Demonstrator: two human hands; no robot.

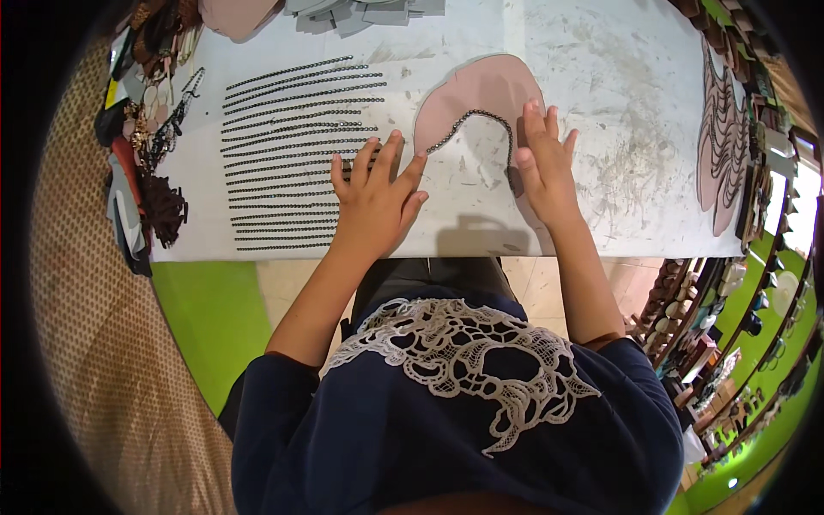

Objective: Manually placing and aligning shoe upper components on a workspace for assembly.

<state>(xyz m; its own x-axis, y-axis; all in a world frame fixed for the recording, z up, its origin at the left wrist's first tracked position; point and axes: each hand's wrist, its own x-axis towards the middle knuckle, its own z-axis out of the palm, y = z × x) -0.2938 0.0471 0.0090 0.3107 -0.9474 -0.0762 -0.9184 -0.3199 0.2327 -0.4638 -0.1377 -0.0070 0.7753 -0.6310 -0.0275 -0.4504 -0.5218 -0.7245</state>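
Note:
A pink, horseshoe-shaped flat piece (476, 81) lies on the white table, its two arms pointing toward me. Along its inner edge runs a dark beaded strip (481, 112), curved to follow the cut-out. My right hand (551, 180) rests on the piece's right arm, fingers spread, beside the strip. With fingers apart, my left hand (373, 202) is over the table, its index fingertip by the strip's left end. Left of that hand, several straight dark beaded strips (283, 160) lie in near-parallel rows; the hand covers the right ends of some.
Grey flat pieces (378, 12) and another pink piece (240, 15) lie at the far edge. Straps, beads and a dark brown tassel (165, 206) crowd the left edge. Pink pieces with beaded strips (719, 142) overlap at the right edge. Stocked shelves (687, 313) stand at right.

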